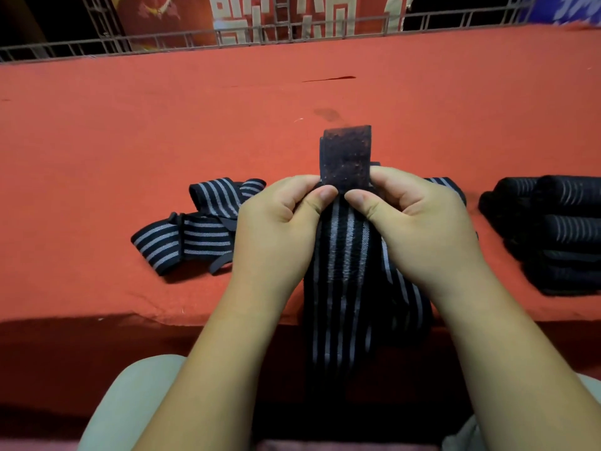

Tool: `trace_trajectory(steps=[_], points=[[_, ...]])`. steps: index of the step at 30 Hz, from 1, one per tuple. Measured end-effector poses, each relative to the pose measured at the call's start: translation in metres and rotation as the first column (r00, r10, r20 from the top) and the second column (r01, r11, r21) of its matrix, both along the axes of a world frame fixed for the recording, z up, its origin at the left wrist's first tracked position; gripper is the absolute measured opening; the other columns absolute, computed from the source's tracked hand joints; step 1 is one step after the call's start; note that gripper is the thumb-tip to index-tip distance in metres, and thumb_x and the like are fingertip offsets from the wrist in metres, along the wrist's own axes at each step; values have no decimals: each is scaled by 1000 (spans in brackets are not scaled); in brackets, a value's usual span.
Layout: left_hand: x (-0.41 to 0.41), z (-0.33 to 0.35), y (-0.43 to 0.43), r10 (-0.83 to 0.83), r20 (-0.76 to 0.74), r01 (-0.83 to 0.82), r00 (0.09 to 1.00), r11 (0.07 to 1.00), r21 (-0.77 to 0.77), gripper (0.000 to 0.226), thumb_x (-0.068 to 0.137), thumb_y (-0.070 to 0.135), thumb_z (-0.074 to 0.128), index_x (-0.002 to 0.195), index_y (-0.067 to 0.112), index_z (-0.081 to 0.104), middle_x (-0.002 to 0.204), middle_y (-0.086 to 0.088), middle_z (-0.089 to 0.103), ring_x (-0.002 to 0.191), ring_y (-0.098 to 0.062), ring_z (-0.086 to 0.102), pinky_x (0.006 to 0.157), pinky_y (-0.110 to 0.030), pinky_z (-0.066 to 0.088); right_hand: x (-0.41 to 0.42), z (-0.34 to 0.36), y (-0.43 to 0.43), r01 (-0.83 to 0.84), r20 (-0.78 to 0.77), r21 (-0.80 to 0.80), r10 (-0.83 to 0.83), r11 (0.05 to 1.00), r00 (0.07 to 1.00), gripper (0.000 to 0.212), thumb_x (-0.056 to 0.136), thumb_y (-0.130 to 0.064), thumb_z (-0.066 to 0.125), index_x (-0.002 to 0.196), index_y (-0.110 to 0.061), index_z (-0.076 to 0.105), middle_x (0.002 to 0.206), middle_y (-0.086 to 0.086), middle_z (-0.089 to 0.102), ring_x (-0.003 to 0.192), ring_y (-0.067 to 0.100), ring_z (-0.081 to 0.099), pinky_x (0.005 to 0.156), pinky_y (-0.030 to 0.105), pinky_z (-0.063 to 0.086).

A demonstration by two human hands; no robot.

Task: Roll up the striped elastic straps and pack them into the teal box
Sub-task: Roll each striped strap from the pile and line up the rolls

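- Head view: the left hand [276, 222] and right hand [413, 222] both pinch the striped strap [344, 271] just below its dark fastener end [345, 156], above the red table [130, 125].
- The strap hangs over the table's near edge.
- Loose straps [198, 229] lie left; rolled straps [553, 229] sit right.

Pale block characters on the red banner [195, 17] behind the metal railing [81, 48] are cropped; none can be read.

Striped strap [344, 255] between both hands' [276, 229] grip
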State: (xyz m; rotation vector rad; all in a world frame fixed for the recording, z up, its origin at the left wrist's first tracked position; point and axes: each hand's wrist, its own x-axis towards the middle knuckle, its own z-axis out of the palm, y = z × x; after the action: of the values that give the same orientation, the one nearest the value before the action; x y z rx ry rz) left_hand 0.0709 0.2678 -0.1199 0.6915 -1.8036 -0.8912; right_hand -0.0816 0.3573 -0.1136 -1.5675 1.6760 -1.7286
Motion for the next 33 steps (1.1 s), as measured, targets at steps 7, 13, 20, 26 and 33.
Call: trace_trajectory(steps=[7, 13, 20, 26, 33], points=[[6, 4, -8, -191, -77, 203, 979, 957, 207, 23, 104, 7, 69, 121, 17, 81, 114, 6, 83, 113, -11, 77, 100, -30, 59, -5, -4, -2, -57, 82, 3, 57, 998, 995, 29, 104, -15, 70, 126, -32, 79, 115, -21, 79, 114, -1, 73, 101, 23, 56], [9, 4, -14, -263, -155, 302, 952, 893, 333, 33, 109, -1, 55, 135, 8, 73, 105, 1, 83, 92, -7, 79, 81, -17, 60, -15, -5, -4, -182, 212, 2, 177, 983, 961, 35, 104, -7, 67, 135, -21, 74, 128, -10, 78, 126, 8, 70, 113, 35, 53], [8, 4, -18, -261, -190, 311, 946, 895, 321, 34, 107, -9, 53, 123, 5, 79, 102, -5, 84, 92, -10, 79, 80, -21, 59, -24, -11, -2, -235, 316, -32, 233, 972, 920, 36, 107, 3, 56, 133, -14, 75, 127, 2, 78, 125, 18, 72, 109, 39, 57], [5, 3, -18, -224, -205, 284, 953, 897, 340, 40, 101, -12, 58, 106, 15, 86, 104, -7, 84, 94, -11, 79, 79, -15, 56, -20, -12, -3, -189, 344, -39, 191, 981, 919, 48, 101, 15, 51, 103, -21, 83, 109, -1, 83, 110, 13, 77, 94, 23, 59], [2, 1, -17, -196, -252, 277, 948, 897, 344, 41, 95, -15, 60, 85, 17, 84, 103, -7, 82, 100, -21, 77, 88, -28, 57, -25, -5, 1, -218, 298, -8, 211, 976, 931, 22, 102, -13, 63, 98, -23, 83, 103, -3, 79, 95, 7, 68, 86, 23, 50]])
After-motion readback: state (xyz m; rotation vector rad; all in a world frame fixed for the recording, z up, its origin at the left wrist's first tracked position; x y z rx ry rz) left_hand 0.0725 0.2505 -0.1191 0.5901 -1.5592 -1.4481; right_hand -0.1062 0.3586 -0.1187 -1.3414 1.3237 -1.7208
